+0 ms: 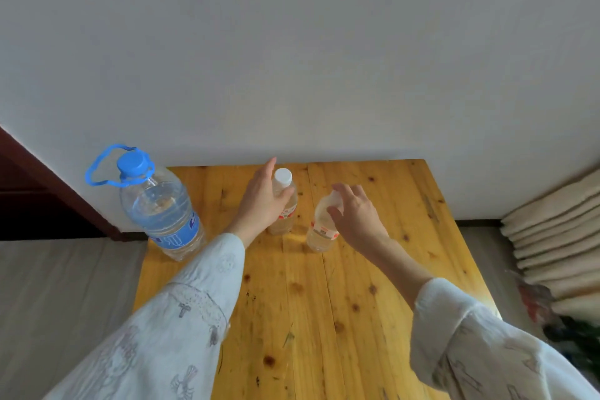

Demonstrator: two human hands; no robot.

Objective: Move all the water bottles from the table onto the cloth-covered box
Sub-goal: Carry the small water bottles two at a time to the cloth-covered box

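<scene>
Two small clear water bottles with white caps and red labels stand upright on the wooden table [373,269]. My left hand [263,201] wraps around the neck of the left small bottle [285,217], thumb on its front. My right hand [355,217] closes over the top of the right small bottle [319,234], hiding its cap. A large clear water jug [162,211] with a blue cap, blue carry handle and blue label stands at the table's far left corner, untouched. The cloth-covered box is not in view.
A white wall runs right behind the table's far edge. Folded beige fabric [558,237] is stacked at the right, with dark blurred items below it. Dark red wooden trim [48,182] sits at the left. Grey floor surrounds the table.
</scene>
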